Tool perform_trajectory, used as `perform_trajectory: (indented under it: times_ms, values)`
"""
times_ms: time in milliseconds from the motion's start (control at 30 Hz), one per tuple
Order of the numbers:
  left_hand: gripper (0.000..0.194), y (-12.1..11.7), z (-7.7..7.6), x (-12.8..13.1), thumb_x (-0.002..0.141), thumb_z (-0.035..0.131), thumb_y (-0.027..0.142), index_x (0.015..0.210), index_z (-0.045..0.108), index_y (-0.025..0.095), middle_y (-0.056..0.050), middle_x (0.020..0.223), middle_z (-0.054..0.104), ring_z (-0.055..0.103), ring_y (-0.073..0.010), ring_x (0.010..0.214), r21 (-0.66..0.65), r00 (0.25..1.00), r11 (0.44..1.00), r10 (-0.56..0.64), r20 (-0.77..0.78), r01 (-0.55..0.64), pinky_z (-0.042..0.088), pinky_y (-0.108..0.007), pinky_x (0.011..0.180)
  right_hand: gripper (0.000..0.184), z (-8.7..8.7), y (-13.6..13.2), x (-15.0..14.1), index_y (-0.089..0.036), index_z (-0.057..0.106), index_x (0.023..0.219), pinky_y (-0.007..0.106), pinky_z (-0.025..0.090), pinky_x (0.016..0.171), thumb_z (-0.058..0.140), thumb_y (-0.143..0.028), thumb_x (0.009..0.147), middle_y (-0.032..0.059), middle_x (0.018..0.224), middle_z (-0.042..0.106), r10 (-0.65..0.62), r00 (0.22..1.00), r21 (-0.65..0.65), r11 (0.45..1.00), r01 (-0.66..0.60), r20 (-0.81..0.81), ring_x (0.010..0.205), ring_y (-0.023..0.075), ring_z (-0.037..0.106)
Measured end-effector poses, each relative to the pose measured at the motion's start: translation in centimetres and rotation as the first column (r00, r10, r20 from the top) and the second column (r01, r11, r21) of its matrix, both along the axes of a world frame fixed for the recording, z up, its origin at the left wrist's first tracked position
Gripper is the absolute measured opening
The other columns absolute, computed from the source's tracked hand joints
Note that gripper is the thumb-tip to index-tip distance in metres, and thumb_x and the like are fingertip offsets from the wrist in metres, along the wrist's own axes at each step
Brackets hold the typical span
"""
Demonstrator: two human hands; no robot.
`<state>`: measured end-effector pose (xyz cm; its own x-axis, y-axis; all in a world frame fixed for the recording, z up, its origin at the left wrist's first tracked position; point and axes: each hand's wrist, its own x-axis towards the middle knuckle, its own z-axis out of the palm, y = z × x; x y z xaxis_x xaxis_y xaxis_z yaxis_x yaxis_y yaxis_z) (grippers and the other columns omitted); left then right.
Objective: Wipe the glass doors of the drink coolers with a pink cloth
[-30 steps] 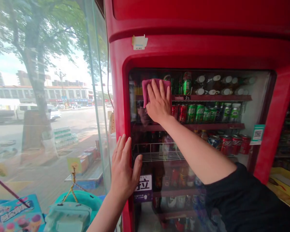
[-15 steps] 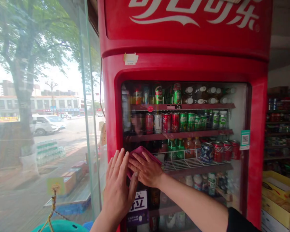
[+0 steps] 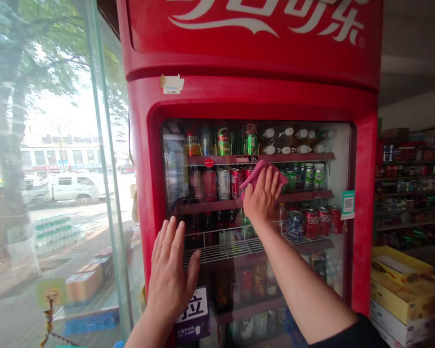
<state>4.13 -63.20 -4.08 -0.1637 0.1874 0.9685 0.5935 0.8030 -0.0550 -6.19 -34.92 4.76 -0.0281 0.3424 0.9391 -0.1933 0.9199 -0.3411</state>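
A pink cloth (image 3: 252, 177) lies against the glass door (image 3: 203, 212) of a tall red drinks fridge (image 3: 253, 92). My right hand (image 3: 263, 195) presses the cloth to the pane at the second shelf's height, fingers over it. Flat and empty, with fingers straight and thumb apart, my left hand (image 3: 172, 270) is at the door's left frame; whether it touches cannot be made out. Beneath it, a white and purple sticker (image 3: 194, 314) shows on the door. Behind the glass stand drink cans (image 3: 224, 183) and bottles, some hidden by my right hand and arm.
Clear glass panels (image 3: 105, 193) stand at the left, with a street, a white van (image 3: 76, 187) and boxes (image 3: 83, 280) beyond. Cartons (image 3: 402, 290) are stacked at the right, before shelves of cans (image 3: 413, 169). A green QR-code tag (image 3: 348, 205) is on the door's right side.
My right hand has carried the pink cloth up and right across the glass, away from my left hand. My left hand stays by the left frame. The view has swung slightly right.
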Motion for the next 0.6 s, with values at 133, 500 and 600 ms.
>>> perform_trajectory:
  times_ms: [133, 500, 600]
  values:
    - [0.085, 0.8, -0.2, -0.2, 0.105, 0.064, 0.036, 0.18, 0.026, 0.024, -0.017, 0.185, 0.036, 0.029, -0.0323, 0.176, 0.015, 1.0, 1.0, 0.0, 0.008, 0.0, 0.032, -0.057, 0.142, 0.074, -4.4, -4.1, 0.6, -0.013, 0.039, 0.178, 0.079, 0.02, 0.139, 0.055, -0.039, 0.11, 0.0206, 0.184, 0.038, 0.086, 0.993, 0.298, 0.948, -0.108, 0.086, 0.174, 0.0467, 0.028]
    - [0.093, 6.5, -2.5, -1.4, 0.102, 0.069, 0.042, 0.181, 0.021, 0.034, -0.014, 0.189, 0.027, 0.027, -0.0403, 0.176, 0.065, 0.993, 0.998, -0.002, 0.115, -0.005, 0.028, -0.069, 0.141, 0.07, -8.3, 4.6, 1.2, -0.028, 0.048, 0.174, 0.063, 0.023, 0.144, 0.06, -0.053, 0.109, 0.0068, 0.18, 0.05, 0.058, 0.963, 0.67, 0.706, -0.227, 0.265, 0.172, 0.0342, 0.037]
    - [0.092, 7.7, -3.8, -0.3, 0.102, 0.068, 0.041, 0.181, 0.022, 0.035, -0.013, 0.19, 0.026, 0.027, -0.0397, 0.176, 0.11, 0.988, 0.994, 0.004, 0.157, -0.022, 0.028, -0.069, 0.141, 0.075, -7.9, 9.3, 1.2, -0.022, 0.043, 0.177, 0.069, 0.021, 0.142, 0.057, -0.05, 0.108, 0.0143, 0.18, 0.048, -0.006, 0.986, 0.464, 0.883, -0.073, 0.166, 0.172, 0.0404, 0.036]
